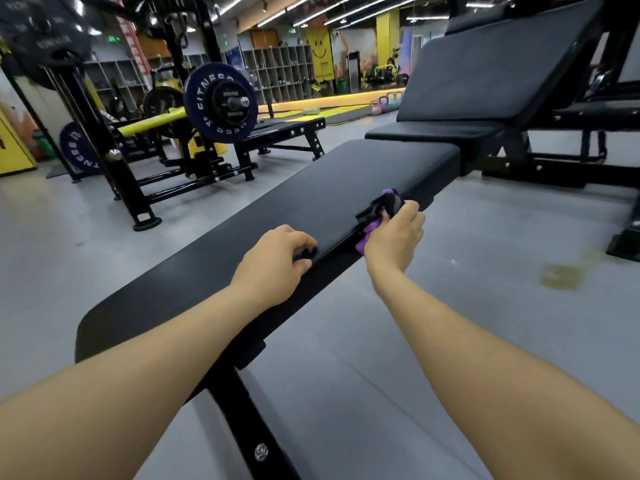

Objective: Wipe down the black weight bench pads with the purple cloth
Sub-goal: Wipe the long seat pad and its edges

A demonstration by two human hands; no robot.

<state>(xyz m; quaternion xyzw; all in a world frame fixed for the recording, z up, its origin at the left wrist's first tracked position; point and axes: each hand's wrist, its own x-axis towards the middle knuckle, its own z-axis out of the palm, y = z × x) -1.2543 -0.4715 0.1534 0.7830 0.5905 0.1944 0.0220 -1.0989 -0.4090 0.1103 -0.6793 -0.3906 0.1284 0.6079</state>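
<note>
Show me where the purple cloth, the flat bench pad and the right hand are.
purple cloth (373, 229): head view, bunched fold below the fingers.
flat bench pad (311, 195): head view, bare top surface.
right hand (394, 237): head view, back of the hand.

A loaded barbell (221, 102) sits on a rack at left, kettlebells (386, 103) beyond, apparently before shelving cubbies (277, 74).

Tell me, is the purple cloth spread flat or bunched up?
Bunched up: the purple cloth is crumpled in the right hand at the bench pad edge.

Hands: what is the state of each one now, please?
Left hand: fingers curled over the near edge of the bench pad.
Right hand: closed, holding the purple cloth.
</note>
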